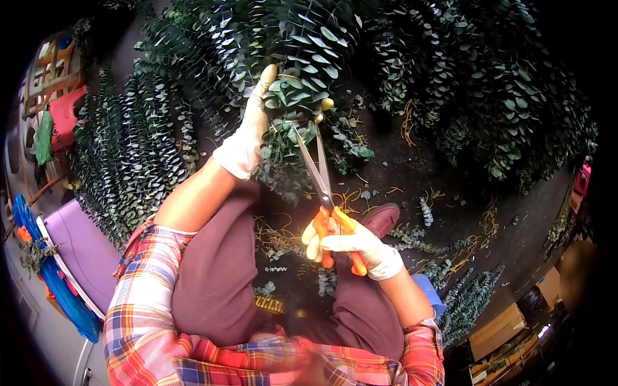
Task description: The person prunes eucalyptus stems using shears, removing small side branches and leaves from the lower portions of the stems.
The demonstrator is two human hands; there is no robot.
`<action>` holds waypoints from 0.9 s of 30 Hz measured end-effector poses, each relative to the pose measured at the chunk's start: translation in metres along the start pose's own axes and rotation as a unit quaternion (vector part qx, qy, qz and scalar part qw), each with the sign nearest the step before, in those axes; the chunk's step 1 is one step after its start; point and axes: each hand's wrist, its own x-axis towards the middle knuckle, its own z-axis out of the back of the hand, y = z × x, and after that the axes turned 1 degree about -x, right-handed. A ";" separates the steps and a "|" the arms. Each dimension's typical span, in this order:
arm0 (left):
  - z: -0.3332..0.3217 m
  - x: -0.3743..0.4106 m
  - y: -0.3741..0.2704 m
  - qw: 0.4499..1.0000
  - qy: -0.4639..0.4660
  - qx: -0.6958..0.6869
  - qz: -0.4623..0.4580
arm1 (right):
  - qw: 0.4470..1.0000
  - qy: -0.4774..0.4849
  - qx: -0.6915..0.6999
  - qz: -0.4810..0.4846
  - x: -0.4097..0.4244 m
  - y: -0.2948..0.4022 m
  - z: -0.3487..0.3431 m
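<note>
My left hand [253, 120], in a pale thin glove, grips a bundle of eucalyptus stems [294, 91]; its thumb lies along the left side and fingertips show at the right. A thin band crosses the bundle near the thumb. My right hand [355, 243], gloved too, holds scissors with orange handles [324, 198] by their loops. Their blades are parted and point up at the bundle, with the tips just below the fingertips of my left hand. Leafy lower ends of the bundle hang beside the blades. Whether the blades touch a stem, I cannot tell.
Heaps of eucalyptus branches [507, 96] lie at the upper right and left. Yellow bands [280, 236] and cut sprigs [470, 299] are strewn over the dark floor. A purple surface [82, 251] stands at the left, cardboard boxes [497, 330] at the lower right. A dark red shoe [381, 219] is near the scissors.
</note>
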 end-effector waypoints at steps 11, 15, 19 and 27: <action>-0.004 0.002 0.021 0.999 0.033 -0.042 -0.005 | 0.984 -0.132 -0.091 0.078 0.018 -0.009 -0.016; -0.017 0.005 0.026 0.998 0.019 -0.030 -0.043 | 0.939 -0.222 -0.207 0.163 0.030 -0.021 -0.009; -0.023 0.007 0.025 0.998 0.015 -0.044 -0.052 | 0.930 -0.230 -0.218 0.189 0.033 -0.014 -0.008; -0.039 0.000 0.037 0.986 -0.103 0.094 -0.090 | 0.928 -0.258 -0.169 0.210 0.026 -0.001 -0.009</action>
